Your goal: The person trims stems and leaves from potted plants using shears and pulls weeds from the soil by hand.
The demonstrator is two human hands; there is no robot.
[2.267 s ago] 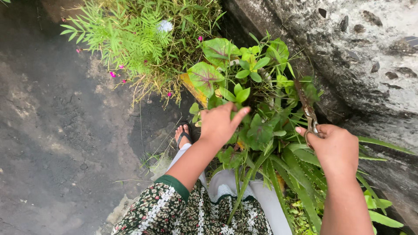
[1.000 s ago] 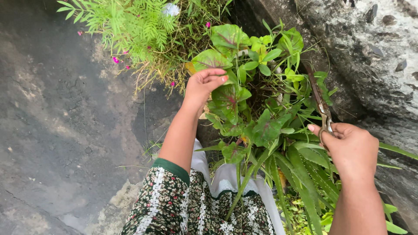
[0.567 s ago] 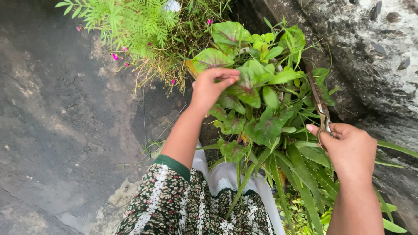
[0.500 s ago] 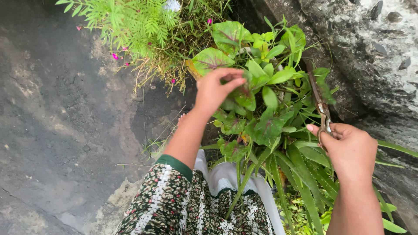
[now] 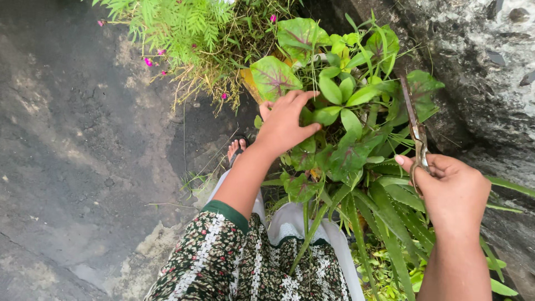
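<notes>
Rusty scissors (image 5: 413, 125) upright, blades closed, beside green leafy plant (image 5: 345, 111)

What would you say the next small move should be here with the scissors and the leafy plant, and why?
Probably bring the scissors across toward the left hand. That hand rests spread on the plant's leaves, seemingly parting them, while the right hand holds the scissors off to the side, blades pointing up and apart from any stem. Which stem is meant cannot be told.
</notes>
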